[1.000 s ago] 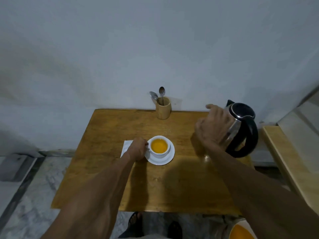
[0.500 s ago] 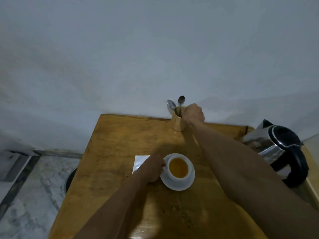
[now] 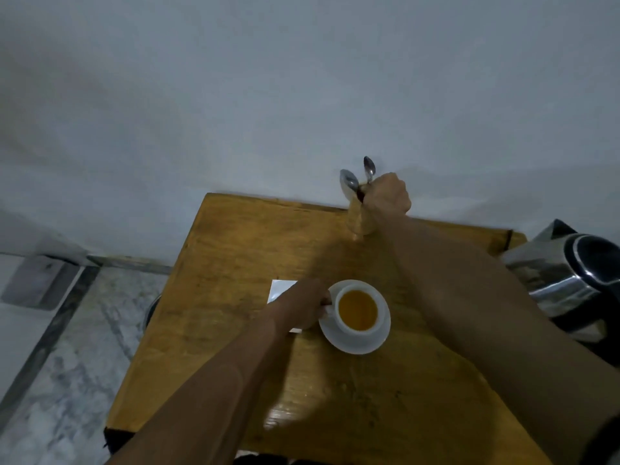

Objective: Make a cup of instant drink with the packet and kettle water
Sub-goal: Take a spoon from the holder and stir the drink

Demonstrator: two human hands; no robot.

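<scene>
A white cup [image 3: 357, 310] of orange drink stands on a white saucer [image 3: 364, 344] in the middle of the wooden table [image 3: 235, 297]. My left hand [image 3: 302, 307] grips the cup's handle from the left. Under that hand lies a white packet [image 3: 280, 290], mostly covered. My right hand [image 3: 389, 196] is closed at the top of the wooden spoon holder [image 3: 357, 223] at the table's far edge, fingers around the stem of a spoon [image 3: 369, 167]; a second spoon [image 3: 349, 181] leans to the left. The steel and black kettle [image 3: 570, 280] stands at the right.
A plain white wall rises right behind the table. Marble floor with a dark strip lies to the left. A dark round object [image 3: 152, 308] peeks out below the table's left edge. My right forearm crosses above the table between cup and kettle.
My right hand left the kettle, which now stands at the right, and reached to the spoon holder, closing on a spoon. My left hand stayed on the cup handle.
</scene>
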